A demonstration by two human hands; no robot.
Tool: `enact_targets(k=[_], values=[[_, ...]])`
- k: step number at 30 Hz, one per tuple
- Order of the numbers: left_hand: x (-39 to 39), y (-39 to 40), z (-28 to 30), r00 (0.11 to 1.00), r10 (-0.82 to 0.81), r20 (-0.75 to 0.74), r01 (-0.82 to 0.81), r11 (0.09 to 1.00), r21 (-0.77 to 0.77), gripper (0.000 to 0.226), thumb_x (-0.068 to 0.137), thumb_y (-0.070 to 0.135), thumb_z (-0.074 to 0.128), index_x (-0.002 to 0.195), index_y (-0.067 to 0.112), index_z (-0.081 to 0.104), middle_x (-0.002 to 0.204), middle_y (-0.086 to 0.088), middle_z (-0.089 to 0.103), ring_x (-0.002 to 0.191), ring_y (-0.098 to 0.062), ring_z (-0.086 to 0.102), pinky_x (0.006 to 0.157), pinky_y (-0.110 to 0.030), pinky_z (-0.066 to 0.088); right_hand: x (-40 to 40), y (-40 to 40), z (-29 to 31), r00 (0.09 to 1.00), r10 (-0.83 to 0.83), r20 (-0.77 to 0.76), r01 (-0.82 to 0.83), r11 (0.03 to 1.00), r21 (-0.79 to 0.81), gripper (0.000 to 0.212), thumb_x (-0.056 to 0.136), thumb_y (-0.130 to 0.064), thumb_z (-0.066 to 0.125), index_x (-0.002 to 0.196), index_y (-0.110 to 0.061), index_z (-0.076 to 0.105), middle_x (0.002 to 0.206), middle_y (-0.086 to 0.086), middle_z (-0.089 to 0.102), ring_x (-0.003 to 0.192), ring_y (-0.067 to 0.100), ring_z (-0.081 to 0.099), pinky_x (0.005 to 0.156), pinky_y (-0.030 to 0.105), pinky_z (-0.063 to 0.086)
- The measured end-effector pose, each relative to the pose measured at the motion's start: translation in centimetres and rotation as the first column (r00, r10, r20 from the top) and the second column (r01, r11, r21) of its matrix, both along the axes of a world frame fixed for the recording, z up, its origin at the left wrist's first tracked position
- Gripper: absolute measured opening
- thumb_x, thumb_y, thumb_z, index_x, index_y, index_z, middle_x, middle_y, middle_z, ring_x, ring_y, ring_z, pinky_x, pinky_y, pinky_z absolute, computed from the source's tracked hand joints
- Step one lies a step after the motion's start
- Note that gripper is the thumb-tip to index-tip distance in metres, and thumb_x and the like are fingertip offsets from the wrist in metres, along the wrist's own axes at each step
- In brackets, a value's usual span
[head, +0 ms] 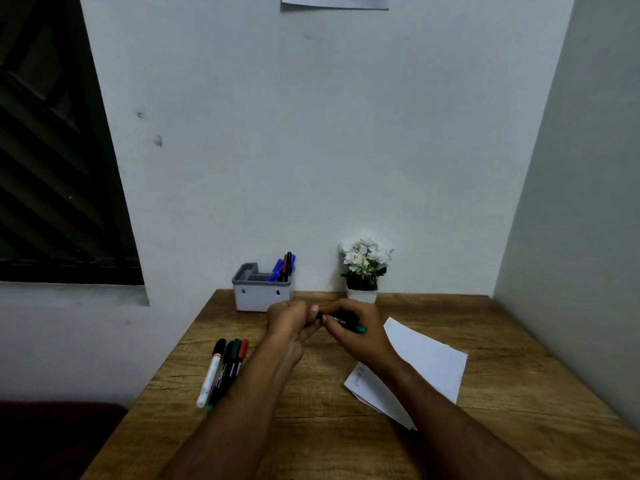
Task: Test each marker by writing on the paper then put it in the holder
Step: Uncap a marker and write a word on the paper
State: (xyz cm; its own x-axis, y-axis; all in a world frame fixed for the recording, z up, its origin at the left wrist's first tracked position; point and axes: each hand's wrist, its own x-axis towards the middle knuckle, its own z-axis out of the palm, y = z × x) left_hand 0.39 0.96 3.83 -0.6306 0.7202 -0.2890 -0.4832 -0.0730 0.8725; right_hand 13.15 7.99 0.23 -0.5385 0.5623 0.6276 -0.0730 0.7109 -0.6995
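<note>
Above the middle of the wooden table both my hands meet on one black marker with a green end (358, 329). My right hand (353, 329) grips its barrel. My left hand (291, 320) is closed at its other end; whether it holds a cap is hidden. The white paper (426, 362) lies to the right, partly under my right forearm, with faint red writing near its left edge. The grey-and-white holder (258, 296) stands at the table's back edge with several markers upright in its right compartment. Several loose markers (225, 367) lie in a row at the left.
A small white pot of white flowers (363, 271) stands against the wall, right of the holder. The table (311, 427) meets a wall at the back and another on the right. A dark window is at the left.
</note>
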Motion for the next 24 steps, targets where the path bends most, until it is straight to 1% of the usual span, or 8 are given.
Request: enact_targets(k=[2, 5, 9, 13, 16, 18, 21, 24], values=[[-0.7, -0.2, 0.0, 1.0, 0.031, 0.004, -0.031, 0.999, 0.006, 0.02, 0.086, -0.015, 0.057, 0.102, -0.005, 0.065, 0.088, -0.015, 0.066, 0.078, -0.024, 0.066, 0.062, -0.032, 0.06, -0.7, -0.2, -0.1, 0.999, 0.02, 0.039, -0.022, 0.998, 0.058, 0.022, 0.091, -0.008, 0.075, 0.11, -0.018, 0.078, 0.103, -0.011, 0.078, 0.097, 0.006, 0.074, 0.084, 0.023, 0.057], [-2.6, -0.5, 0.1, 0.992, 0.122, -0.026, -0.121, 0.992, 0.037, 0.024, 0.086, -0.016, 0.06, 0.102, 0.001, 0.065, 0.091, -0.015, 0.067, 0.078, -0.022, 0.068, 0.064, -0.031, 0.06, -1.7, 0.5, -0.5, 0.979, -0.04, 0.202, 0.009, 0.988, 0.152, 0.038, 0.087, -0.012, 0.078, 0.119, -0.029, 0.071, 0.108, -0.016, 0.074, 0.098, 0.002, 0.07, 0.084, 0.02, 0.056], [-5.5, -0.9, 0.5, 0.919, 0.263, -0.292, -0.257, 0.965, 0.059, 0.032, 0.079, -0.008, 0.074, 0.107, 0.005, 0.068, 0.095, -0.015, 0.073, 0.081, -0.019, 0.072, 0.062, -0.025, 0.059, -3.3, 1.5, -0.6, 0.877, -0.173, 0.448, 0.08, 0.973, 0.219, 0.041, 0.089, -0.004, 0.069, 0.126, -0.021, 0.07, 0.11, -0.004, 0.075, 0.096, 0.006, 0.067, 0.088, 0.032, 0.06], [-7.9, -1.2, 2.1, 0.757, 0.331, -0.563, -0.327, 0.938, 0.112, 0.031, 0.076, -0.001, 0.08, 0.105, 0.007, 0.072, 0.085, -0.002, 0.073, 0.075, -0.007, 0.068, 0.069, -0.022, 0.057, -5.7, 1.6, 0.0, 0.867, -0.185, 0.462, 0.063, 0.962, 0.267, 0.035, 0.091, -0.004, 0.065, 0.122, -0.018, 0.073, 0.108, -0.004, 0.075, 0.094, 0.005, 0.068, 0.087, 0.024, 0.058], [-9.9, -0.6, 3.3, 0.656, 0.378, -0.654, -0.367, 0.916, 0.161, 0.029, 0.075, 0.004, 0.081, 0.101, 0.012, 0.074, 0.083, 0.004, 0.073, 0.076, -0.004, 0.069, 0.077, -0.028, 0.06, -7.9, 2.0, 0.2, 0.871, -0.171, 0.46, 0.048, 0.963, 0.267, 0.03, 0.093, -0.01, 0.065, 0.121, -0.018, 0.074, 0.107, -0.003, 0.075, 0.092, 0.004, 0.064, 0.081, 0.012, 0.05], [-11.3, 0.1, 4.2, 0.598, 0.405, -0.691, -0.374, 0.904, 0.207, 0.028, 0.076, 0.004, 0.081, 0.102, 0.011, 0.074, 0.086, 0.002, 0.073, 0.077, -0.004, 0.069, 0.077, -0.026, 0.059, -9.2, 2.2, 0.3, 0.869, -0.169, 0.465, 0.046, 0.963, 0.264, 0.029, 0.096, -0.013, 0.065, 0.124, -0.018, 0.073, 0.112, -0.002, 0.074, 0.093, 0.003, 0.064, 0.079, 0.003, 0.043], [-13.2, 1.4, 5.4, 0.536, 0.438, -0.721, -0.369, 0.89, 0.266, 0.027, 0.077, 0.003, 0.08, 0.103, 0.009, 0.073, 0.087, 0.001, 0.073, 0.077, -0.003, 0.068, 0.073, -0.016, 0.056, -10.8, 2.5, 0.6, 0.861, -0.139, 0.489, 0.016, 0.969, 0.248, 0.03, 0.099, -0.015, 0.063, 0.128, -0.018, 0.069, 0.12, -0.002, 0.071, 0.101, 0.007, 0.065, 0.085, 0.008, 0.045], [-14.5, 2.9, 6.0, 0.517, 0.448, -0.73, -0.363, 0.887, 0.287, 0.027, 0.078, 0.003, 0.08, 0.103, 0.009, 0.072, 0.088, 0.002, 0.072, 0.076, 0.0, 0.067, 0.07, -0.012, 0.053, -12.1, 3.1, 0.8, 0.861, -0.136, 0.49, 0.0, 0.964, 0.267, 0.03, 0.098, -0.014, 0.063, 0.127, -0.017, 0.07, 0.121, 0.0, 0.072, 0.101, 0.009, 0.066, 0.085, 0.01, 0.045]])
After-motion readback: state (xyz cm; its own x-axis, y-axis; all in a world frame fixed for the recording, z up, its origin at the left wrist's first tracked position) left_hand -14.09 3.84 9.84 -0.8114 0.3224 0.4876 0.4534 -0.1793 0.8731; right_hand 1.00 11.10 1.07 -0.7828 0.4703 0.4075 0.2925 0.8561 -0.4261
